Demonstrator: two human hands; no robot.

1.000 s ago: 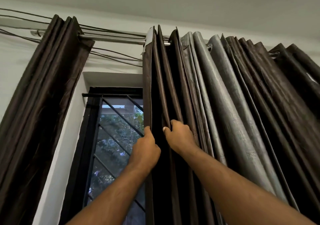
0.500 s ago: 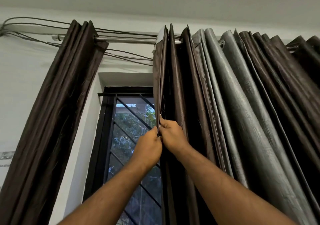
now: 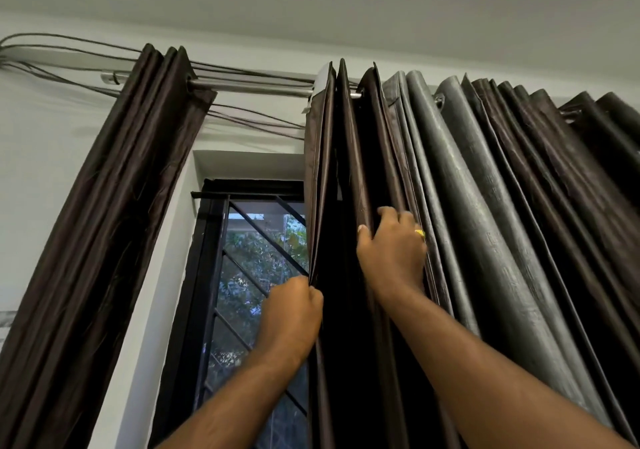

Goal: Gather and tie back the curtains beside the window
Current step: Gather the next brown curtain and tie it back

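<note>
A dark brown curtain (image 3: 346,157) hangs in pleats from a metal rod (image 3: 249,87) right of the window (image 3: 256,275). My left hand (image 3: 294,313) is closed on its leading edge, pinching the first folds. My right hand (image 3: 393,254) is higher and further right, its fingers curled around a later brown fold, thumb on the near side. A grey textured curtain (image 3: 460,206) hangs just right of that hand, with more dark pleats beyond. A second brown curtain (image 3: 114,223) is bunched at the window's left side.
Several cables (image 3: 69,53) run along the wall above the rod. The window has a black frame and a diagonal metal grille (image 3: 263,237) with trees outside. The white ceiling (image 3: 346,5) is close above.
My right hand has left my left hand, moving up and to the right onto a further fold. My left hand keeps its hold on the curtain's edge. The view has shifted slightly.
</note>
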